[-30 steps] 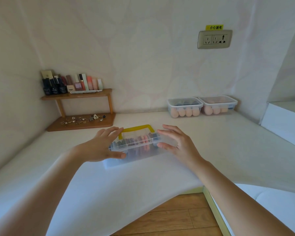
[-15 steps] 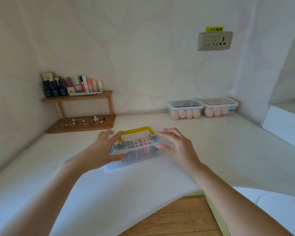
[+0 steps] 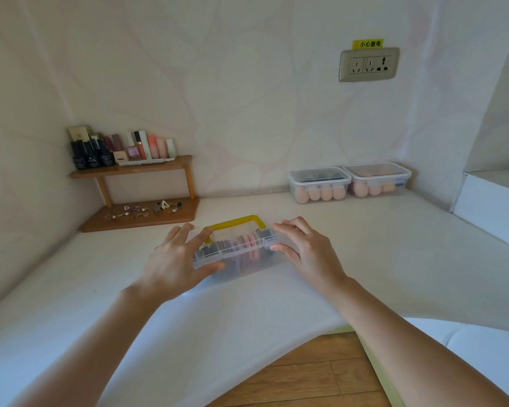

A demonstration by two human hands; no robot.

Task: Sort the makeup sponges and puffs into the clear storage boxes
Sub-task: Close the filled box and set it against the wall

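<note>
Puffs point(image 3: 249, 244) are sitting inside the clear box point(image 3: 218, 256) in the middle of the counter point(image 3: 394, 259); left hand point(image 3: 171, 259) is gripping its left end, right hand point(image 3: 307, 251) is pinching its right end.

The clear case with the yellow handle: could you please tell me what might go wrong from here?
1. The left hand and right hand pinch only the ends of the clear case, so it could slip or tip.
2. Whether its lid is latched is unclear; if it pops open, the row of coloured puffs might spill onto the table.
</note>
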